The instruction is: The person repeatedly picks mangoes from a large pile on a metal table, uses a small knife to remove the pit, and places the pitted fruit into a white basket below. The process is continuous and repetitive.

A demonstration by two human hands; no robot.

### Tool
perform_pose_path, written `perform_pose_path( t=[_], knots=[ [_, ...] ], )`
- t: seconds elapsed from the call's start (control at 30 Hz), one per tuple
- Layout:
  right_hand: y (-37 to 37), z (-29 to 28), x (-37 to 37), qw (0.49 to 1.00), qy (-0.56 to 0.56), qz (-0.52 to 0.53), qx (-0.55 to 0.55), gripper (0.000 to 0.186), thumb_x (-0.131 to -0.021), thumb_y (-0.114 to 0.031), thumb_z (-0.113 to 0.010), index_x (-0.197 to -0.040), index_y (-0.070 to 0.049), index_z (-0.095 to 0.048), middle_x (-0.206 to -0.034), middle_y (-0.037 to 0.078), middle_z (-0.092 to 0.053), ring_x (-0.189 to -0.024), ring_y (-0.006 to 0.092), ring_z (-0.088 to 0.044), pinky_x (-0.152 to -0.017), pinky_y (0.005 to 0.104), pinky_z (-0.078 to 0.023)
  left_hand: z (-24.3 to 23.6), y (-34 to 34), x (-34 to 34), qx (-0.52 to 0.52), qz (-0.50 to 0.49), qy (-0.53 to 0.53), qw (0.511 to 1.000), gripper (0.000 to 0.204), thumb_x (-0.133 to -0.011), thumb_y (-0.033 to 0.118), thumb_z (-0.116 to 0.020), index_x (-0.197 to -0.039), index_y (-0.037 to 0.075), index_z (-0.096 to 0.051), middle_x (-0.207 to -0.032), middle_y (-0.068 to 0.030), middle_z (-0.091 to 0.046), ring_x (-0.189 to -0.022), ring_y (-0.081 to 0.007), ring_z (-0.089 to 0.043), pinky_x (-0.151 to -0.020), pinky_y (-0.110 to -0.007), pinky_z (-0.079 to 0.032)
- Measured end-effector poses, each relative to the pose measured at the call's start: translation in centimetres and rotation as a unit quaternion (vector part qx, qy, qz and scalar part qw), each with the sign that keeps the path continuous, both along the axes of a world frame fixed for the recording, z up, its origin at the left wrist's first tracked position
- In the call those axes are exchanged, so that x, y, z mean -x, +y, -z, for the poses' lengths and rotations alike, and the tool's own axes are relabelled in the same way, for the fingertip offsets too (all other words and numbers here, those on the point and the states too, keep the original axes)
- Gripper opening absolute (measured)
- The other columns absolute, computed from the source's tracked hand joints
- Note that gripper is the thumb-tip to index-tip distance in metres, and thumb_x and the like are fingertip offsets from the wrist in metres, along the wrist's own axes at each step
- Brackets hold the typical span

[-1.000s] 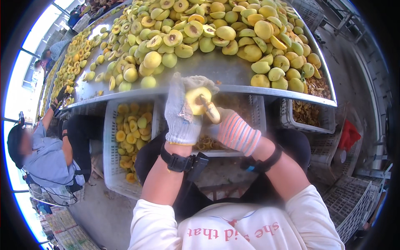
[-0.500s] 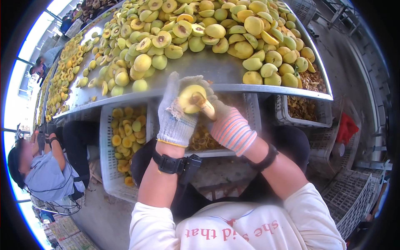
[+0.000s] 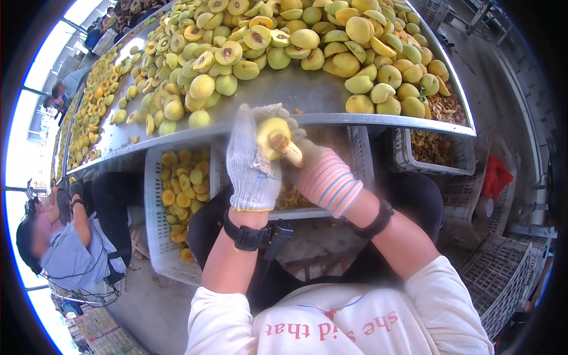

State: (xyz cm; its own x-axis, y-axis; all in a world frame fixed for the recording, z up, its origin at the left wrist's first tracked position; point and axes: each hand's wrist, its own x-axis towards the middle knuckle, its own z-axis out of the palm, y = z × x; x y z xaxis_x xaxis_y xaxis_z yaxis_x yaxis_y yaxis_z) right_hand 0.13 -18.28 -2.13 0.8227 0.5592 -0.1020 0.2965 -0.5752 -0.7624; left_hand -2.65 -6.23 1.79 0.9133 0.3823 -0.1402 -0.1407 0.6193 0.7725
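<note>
My left hand (image 3: 251,174), in a pale grey knit glove, is closed round a yellow peach half (image 3: 272,127), its cut face with a brown centre turned toward me. My right hand (image 3: 328,177), in a striped pink and grey glove, grips a short pale-handled tool (image 3: 293,155). One end of the tool meets the brown middle of the peach; its working tip is hidden there. Both hands are close together at the near edge of a metal table (image 3: 284,97). Many peach halves (image 3: 228,53) are heaped on the table beyond them.
A white crate (image 3: 152,219) of peach halves stands below the table at left. Another crate (image 3: 362,157) with peach scraps sits beneath my hands. At right are a crate of brown pits (image 3: 432,148), a red bag (image 3: 497,176) and stacked crates (image 3: 500,272). A co-worker (image 3: 74,254) sits at left.
The peach half has turned slightly in my left hand, and the tool's handle has tilted a little more upright. My grip on both stays the same; the view has shifted slightly.
</note>
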Motion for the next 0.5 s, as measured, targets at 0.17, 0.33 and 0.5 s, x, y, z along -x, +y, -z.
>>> perform_pose_path(
  t=[0.17, 0.33, 0.5],
  knots=[
    [-0.1, -0.7, 0.9, 0.998, 0.012, 0.048, -0.043, 0.033, -0.083, -0.017, -0.071, -0.111, -0.004, -0.061, -0.090, 0.022, -0.070, -0.087, 0.0431, -0.068, -0.073, 0.0471, -0.055, 0.0, -0.1, -0.1, 0.068, -0.001, -0.008, 0.998, 0.049, -0.109, 0.042, -0.041, -0.113, -0.003, -0.059, -0.101, -0.0176, -0.066, -0.090, -0.0295, -0.069, -0.083, -0.046, -0.061],
    [0.0, -1.0, 0.6, 0.999, 0.013, 0.045, -0.014, 0.027, -0.084, -0.017, -0.070, -0.106, -0.004, -0.062, -0.089, 0.021, -0.070, -0.089, 0.0415, -0.068, -0.074, 0.0460, -0.055, 0.7, -0.1, 0.1, 0.065, 0.019, -0.044, 0.997, 0.047, -0.109, 0.041, -0.042, -0.117, -0.002, -0.057, -0.103, -0.0167, -0.066, -0.093, -0.0297, -0.069, -0.088, -0.044, -0.060],
    [0.7, 1.1, 0.4, 0.997, -0.035, -0.059, 0.040, 0.019, -0.087, -0.015, -0.066, -0.102, -0.004, -0.064, -0.094, 0.019, -0.070, -0.094, 0.0372, -0.069, -0.077, 0.0427, -0.055, 4.2, 0.9, 0.8, -0.342, -0.052, -0.046, 0.937, 0.047, -0.111, 0.033, -0.037, -0.148, 0.005, -0.038, -0.131, -0.0185, -0.059, -0.113, -0.0322, -0.064, -0.103, -0.049, -0.053]
  ],
)
